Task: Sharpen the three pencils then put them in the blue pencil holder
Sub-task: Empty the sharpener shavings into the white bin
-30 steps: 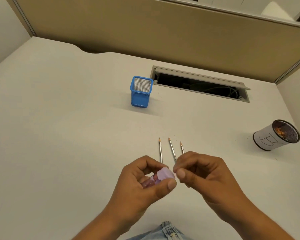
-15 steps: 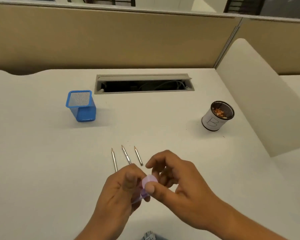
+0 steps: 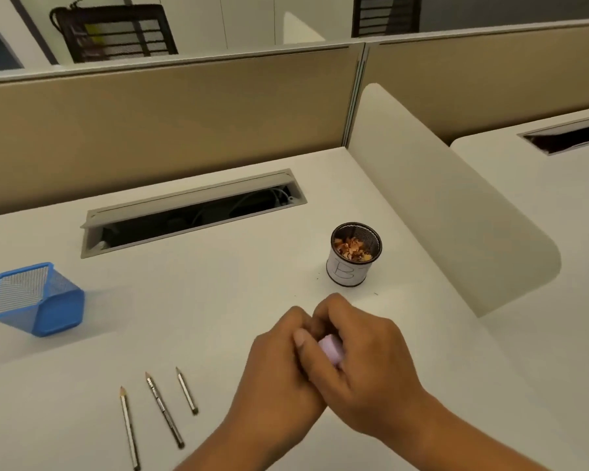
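Observation:
Three silver pencils lie side by side on the white desk: a long one (image 3: 129, 428) at the left, a middle one (image 3: 164, 409), and a short one (image 3: 186, 390) at the right, all with their sharp tips pointing away from me. The blue mesh pencil holder (image 3: 53, 311) stands empty at the far left. My left hand (image 3: 279, 365) and my right hand (image 3: 361, 362) are pressed together around a lilac pencil sharpener (image 3: 332, 348), to the right of the pencils. Only its lilac cap shows between my fingers.
A white cup marked "B" (image 3: 349, 270) with a dark mesh rim holds pencil shavings, just beyond my hands. An open cable tray (image 3: 191, 212) runs across the back of the desk. A rounded white divider (image 3: 449, 212) bounds the desk on the right.
My view has swung to the right. Both hands carried the sharpener right, away from the pencils and toward the shavings cup, and closed more tightly around it. The pencils stayed put.

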`<action>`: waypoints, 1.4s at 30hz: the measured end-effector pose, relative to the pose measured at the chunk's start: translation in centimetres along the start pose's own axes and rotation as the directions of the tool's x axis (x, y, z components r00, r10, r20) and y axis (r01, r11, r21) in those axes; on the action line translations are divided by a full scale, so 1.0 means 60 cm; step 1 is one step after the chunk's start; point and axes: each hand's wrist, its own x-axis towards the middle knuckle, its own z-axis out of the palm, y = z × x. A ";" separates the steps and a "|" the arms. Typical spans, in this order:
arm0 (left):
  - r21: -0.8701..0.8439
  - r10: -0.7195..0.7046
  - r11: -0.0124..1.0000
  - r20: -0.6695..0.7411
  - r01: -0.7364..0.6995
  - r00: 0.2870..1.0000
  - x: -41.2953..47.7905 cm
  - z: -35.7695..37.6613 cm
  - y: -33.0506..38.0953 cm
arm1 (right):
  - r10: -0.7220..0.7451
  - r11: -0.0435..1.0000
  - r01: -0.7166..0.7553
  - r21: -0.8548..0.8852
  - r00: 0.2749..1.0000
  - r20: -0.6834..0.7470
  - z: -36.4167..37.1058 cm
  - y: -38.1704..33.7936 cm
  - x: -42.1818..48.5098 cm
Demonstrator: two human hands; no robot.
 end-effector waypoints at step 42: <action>0.495 0.069 0.859 0.138 -0.129 0.988 0.321 0.103 0.030 | 0.232 0.874 -0.051 0.482 0.918 -0.322 0.014 0.253 0.213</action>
